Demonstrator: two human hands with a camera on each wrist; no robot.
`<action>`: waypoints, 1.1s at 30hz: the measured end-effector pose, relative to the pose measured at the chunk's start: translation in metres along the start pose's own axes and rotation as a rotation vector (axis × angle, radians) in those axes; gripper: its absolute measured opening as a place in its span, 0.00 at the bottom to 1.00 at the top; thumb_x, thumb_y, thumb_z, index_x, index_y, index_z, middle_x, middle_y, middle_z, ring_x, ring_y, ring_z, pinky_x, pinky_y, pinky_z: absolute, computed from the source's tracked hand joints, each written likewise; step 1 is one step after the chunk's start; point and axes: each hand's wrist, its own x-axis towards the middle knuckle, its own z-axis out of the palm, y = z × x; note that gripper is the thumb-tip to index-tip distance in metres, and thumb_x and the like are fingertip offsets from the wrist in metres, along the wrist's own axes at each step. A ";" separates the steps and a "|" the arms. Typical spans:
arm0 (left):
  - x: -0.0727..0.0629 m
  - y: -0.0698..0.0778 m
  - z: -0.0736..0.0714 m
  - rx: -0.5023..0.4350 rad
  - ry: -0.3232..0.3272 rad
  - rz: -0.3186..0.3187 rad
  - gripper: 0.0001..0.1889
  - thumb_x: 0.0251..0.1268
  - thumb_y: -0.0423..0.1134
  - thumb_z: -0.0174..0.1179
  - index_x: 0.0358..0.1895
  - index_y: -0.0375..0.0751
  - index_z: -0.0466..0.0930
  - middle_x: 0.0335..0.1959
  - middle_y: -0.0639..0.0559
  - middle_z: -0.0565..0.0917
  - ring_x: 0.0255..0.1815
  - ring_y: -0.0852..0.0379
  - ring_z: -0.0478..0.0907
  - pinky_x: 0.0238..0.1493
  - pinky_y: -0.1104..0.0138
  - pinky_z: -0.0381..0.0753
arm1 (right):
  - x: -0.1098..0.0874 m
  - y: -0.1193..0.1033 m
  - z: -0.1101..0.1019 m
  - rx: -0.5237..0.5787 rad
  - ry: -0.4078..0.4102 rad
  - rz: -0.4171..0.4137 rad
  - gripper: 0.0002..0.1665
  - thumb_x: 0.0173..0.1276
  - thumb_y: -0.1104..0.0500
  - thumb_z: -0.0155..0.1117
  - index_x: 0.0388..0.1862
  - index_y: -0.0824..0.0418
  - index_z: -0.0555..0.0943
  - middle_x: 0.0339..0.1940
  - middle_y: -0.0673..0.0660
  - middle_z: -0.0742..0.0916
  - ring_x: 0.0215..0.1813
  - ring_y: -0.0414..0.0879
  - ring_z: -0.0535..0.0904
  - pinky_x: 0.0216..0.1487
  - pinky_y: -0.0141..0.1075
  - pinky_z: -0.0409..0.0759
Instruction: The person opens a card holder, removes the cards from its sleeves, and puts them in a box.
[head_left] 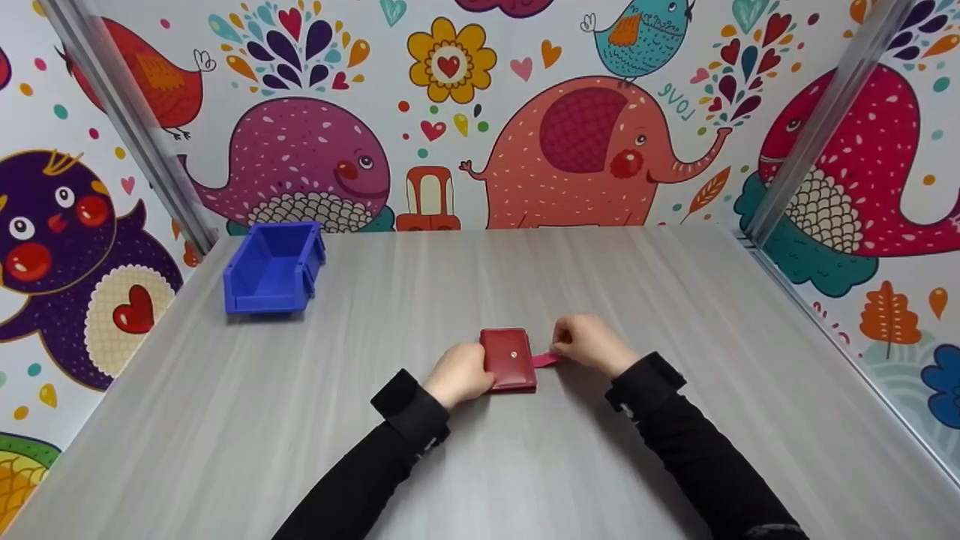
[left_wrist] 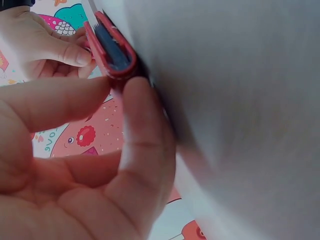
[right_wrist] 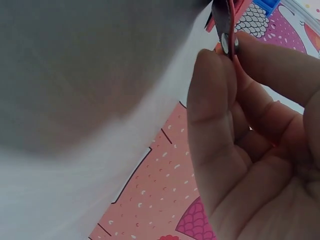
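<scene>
A small red wallet (head_left: 509, 361) with a metal snap on its face lies on the table between the two hands. My left hand (head_left: 459, 373) pinches its left edge between thumb and fingers. The left wrist view shows the wallet (left_wrist: 122, 70) end-on, folded, with dark layers inside. From its right side extends a pink strap (head_left: 545, 360), and my right hand (head_left: 590, 344) pinches the free end. Close up in the right wrist view, the strap (right_wrist: 230, 22) carries a metal snap right at the fingertips (right_wrist: 243, 44).
A blue open bin (head_left: 271, 271) stands at the back left of the grey table (head_left: 420, 277). Printed cartoon panels (head_left: 450, 150) wall in the back and both sides, with metal posts (head_left: 127, 120) at the corners.
</scene>
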 end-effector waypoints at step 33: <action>-0.002 0.000 0.001 -0.010 0.011 0.003 0.12 0.51 0.28 0.63 0.19 0.42 0.69 0.19 0.52 0.70 0.22 0.56 0.63 0.28 0.64 0.68 | 0.000 0.002 0.001 -0.034 -0.085 0.052 0.08 0.55 0.67 0.72 0.24 0.61 0.81 0.21 0.49 0.80 0.26 0.43 0.71 0.32 0.38 0.74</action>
